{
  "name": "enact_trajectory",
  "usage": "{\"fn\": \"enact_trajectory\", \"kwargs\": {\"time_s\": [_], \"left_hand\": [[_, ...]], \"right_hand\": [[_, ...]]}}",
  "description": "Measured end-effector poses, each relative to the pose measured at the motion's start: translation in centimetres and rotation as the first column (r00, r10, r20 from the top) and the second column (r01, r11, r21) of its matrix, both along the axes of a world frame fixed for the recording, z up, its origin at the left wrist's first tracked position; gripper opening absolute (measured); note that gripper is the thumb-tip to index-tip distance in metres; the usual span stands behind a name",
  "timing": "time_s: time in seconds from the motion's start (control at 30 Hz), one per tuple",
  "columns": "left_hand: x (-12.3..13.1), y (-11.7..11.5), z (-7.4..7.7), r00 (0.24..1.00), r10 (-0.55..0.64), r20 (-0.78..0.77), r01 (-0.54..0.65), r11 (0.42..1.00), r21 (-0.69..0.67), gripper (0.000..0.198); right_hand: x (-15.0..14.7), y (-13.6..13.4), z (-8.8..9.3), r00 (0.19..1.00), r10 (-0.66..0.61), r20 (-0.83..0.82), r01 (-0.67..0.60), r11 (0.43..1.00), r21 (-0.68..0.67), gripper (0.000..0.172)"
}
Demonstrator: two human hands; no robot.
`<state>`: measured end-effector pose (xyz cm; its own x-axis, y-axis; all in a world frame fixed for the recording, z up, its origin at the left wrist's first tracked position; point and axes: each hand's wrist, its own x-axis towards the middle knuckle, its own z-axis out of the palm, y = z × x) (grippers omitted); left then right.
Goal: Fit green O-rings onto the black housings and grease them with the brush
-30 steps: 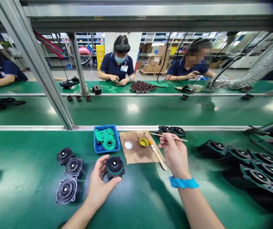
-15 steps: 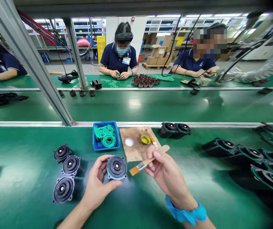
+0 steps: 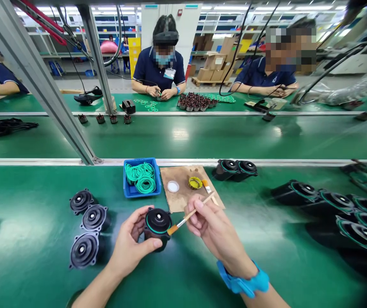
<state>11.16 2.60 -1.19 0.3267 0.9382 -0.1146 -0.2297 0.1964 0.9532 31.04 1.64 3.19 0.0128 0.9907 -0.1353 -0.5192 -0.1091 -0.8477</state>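
Note:
My left hand [image 3: 131,247] grips a round black part with a green ring [image 3: 158,223], held just above the green mat. My right hand [image 3: 214,233], with a blue wristband, pinches a small wooden brush [image 3: 188,216]; its orange bristles touch the part's right rim. Behind the hands lies a brown cardboard sheet [image 3: 183,201] with a white cap [image 3: 173,186], a yellow grease pot [image 3: 195,182] and a second brush [image 3: 207,186]. A blue bin of green rings [image 3: 141,177] stands to its left.
Three black round parts [image 3: 88,226] lie at my left. Two ringed parts [image 3: 235,169] sit behind the cardboard, and several more [image 3: 340,205] crowd the right. A slanted metal post [image 3: 42,83] rises at left. Other people work across the conveyor [image 3: 202,137].
My right hand lifted the brush from beside the pot and swung it down to the part's rim. The left hand kept hold of the part, tilting it slightly.

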Motion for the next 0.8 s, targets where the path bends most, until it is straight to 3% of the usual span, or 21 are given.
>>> {"fn": "enact_trajectory", "kwargs": {"time_s": [0.47,0.8], "left_hand": [[-0.24,0.00,0.23,0.991,-0.072,0.114,0.087,0.988,-0.126,0.071],[-0.14,-0.67,0.14,0.937,-0.146,0.316,0.235,0.936,-0.262,0.051]], "right_hand": [[0.25,0.39,-0.20,0.996,-0.064,0.058,0.063,0.998,0.023,0.034],[0.08,0.35,-0.31,0.998,-0.041,0.054,0.039,0.998,0.039,0.036]]}}
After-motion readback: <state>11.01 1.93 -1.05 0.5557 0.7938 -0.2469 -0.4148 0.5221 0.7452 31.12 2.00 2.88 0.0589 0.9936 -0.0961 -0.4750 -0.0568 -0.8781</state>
